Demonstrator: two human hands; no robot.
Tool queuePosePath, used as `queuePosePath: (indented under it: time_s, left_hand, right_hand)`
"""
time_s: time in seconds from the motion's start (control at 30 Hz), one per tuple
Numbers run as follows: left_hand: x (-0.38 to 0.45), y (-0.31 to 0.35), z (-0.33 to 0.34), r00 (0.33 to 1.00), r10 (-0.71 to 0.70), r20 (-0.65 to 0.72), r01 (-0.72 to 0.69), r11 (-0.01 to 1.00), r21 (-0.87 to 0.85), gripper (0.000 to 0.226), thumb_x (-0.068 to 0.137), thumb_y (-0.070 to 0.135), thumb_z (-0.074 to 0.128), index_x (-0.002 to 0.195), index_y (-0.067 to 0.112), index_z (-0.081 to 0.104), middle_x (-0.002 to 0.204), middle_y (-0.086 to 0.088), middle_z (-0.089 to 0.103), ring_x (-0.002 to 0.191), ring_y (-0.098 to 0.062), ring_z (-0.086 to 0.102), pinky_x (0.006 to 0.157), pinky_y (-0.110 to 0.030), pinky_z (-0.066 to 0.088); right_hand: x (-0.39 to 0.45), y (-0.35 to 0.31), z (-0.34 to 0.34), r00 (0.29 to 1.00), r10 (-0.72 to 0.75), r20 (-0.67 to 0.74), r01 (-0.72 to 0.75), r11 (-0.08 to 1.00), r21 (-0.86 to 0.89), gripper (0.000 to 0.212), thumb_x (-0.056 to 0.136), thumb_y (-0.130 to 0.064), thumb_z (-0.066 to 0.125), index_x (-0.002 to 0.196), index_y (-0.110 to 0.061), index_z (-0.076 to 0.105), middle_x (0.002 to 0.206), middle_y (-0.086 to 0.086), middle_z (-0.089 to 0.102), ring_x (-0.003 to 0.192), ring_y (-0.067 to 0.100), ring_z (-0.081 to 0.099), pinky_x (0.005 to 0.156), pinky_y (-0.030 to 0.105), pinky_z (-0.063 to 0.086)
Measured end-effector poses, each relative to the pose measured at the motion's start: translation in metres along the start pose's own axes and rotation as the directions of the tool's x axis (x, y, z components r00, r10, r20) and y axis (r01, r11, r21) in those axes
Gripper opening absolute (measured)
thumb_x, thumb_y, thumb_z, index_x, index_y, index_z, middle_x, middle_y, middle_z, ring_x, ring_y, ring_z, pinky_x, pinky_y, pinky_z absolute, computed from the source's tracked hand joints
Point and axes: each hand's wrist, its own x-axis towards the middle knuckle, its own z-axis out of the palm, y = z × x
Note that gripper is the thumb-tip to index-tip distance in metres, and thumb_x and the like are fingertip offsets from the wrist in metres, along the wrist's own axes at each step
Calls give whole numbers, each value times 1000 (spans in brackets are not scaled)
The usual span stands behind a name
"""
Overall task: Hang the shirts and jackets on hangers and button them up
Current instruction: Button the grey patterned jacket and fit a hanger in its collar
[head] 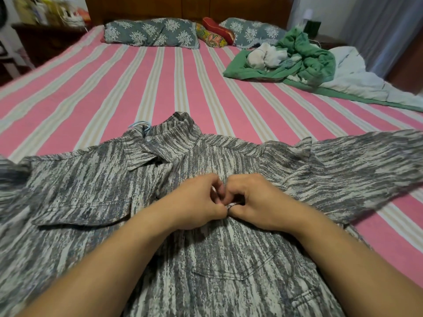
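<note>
Bare forearms reach in from the bottom edge and meet over the middle of a grey streaked shirt (96,197) spread face-up on the bed (160,88). The left hand (196,202) and the right hand (256,200) sit knuckle to knuckle at the shirt's front opening, a little below the collar. Both have their fingers curled in, each pinching the edge of the fabric; a small fold of cloth shows between the two thumbs. Whether a button is between the fingers I cannot tell.

The shirt lies flat across the near end of the bed, sleeves thrown out to either side, a flap pocket on the left chest panel and a curved pocket on the panel nearest the camera. At the collar a pale blue hanger (139,126) hook pokes out onto the striped pink sheet; the rest of it is hidden inside the shirt.

Farther up the bed, well apart from the shirt, a heap of green and white clothes (297,58) lies toward the right side. Two patterned blue-grey pillows (151,32) rest against the wooden headboard, with a small red and floral cushion (215,33) between them.
</note>
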Motion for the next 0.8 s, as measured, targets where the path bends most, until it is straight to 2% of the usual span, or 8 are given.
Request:
queuePosePath:
  time_s: [0.1,0.2,0.3,0.43,0.57,0.63,0.7,0.8]
  left_hand:
    - [-2,0,1,1000,5,0,-5,999,51,2,82,27,71,81,25,70,66,10,64,55,-2,53,50,-18,36]
    - [-7,-2,2,999,13,-30,-11,997,73,7,86,32,71,89,29,77,64,12,65,52,0,54,48,-15,37]
    - [-11,-1,4,996,57,-69,-41,975,219,10,88,36,70,91,30,77,77,13,69,67,-1,63,61,-22,49]
    - [-13,6,11,991,110,-81,-74,932,354,14,86,35,67,85,21,69,85,6,65,75,-13,63,71,-34,57]
    - [-13,11,17,980,190,-60,-144,883,448,18,86,32,64,84,15,59,90,2,55,82,-22,58,77,-40,55]
    - [-12,13,20,975,213,-64,-154,852,500,18,86,30,62,85,17,50,91,0,53,83,-26,58,76,-40,54]
    - [-12,13,26,974,210,-81,-140,848,510,21,86,31,62,87,21,44,91,0,51,83,-27,58,72,-38,52]
    - [-10,12,30,975,183,-125,-112,893,436,25,83,39,64,88,25,43,88,5,49,79,-22,56,71,-34,49]
  right_hand:
    - [-1,1,-1,1000,-15,-9,15,999,-28,9,79,-19,73,74,-23,66,82,-12,58,80,6,59,74,37,52]
    - [-1,5,-3,999,28,-31,-29,999,-45,31,78,-24,81,67,-29,53,77,-12,52,73,5,53,65,28,47]
    - [-1,8,-5,990,104,92,-107,994,31,33,77,-24,86,67,-29,55,80,-13,53,75,3,53,66,18,40]
    - [-2,11,-10,969,173,178,-186,981,58,26,75,-19,88,71,-27,63,89,-12,55,82,1,56,72,16,43]
    - [-4,9,-18,944,207,256,-227,973,49,24,76,-17,87,74,-30,67,95,-11,59,88,2,60,82,26,50]
    - [-7,8,-25,930,224,290,-249,967,51,20,78,-19,85,78,-31,69,100,-12,62,93,3,62,90,32,51]
    - [-6,9,-28,925,239,297,-267,962,58,17,79,-21,84,82,-31,70,100,-13,65,94,5,64,90,37,51]
    - [-6,7,-24,922,251,294,-269,963,24,20,77,-25,86,88,-31,70,96,-15,61,88,0,60,83,30,51]
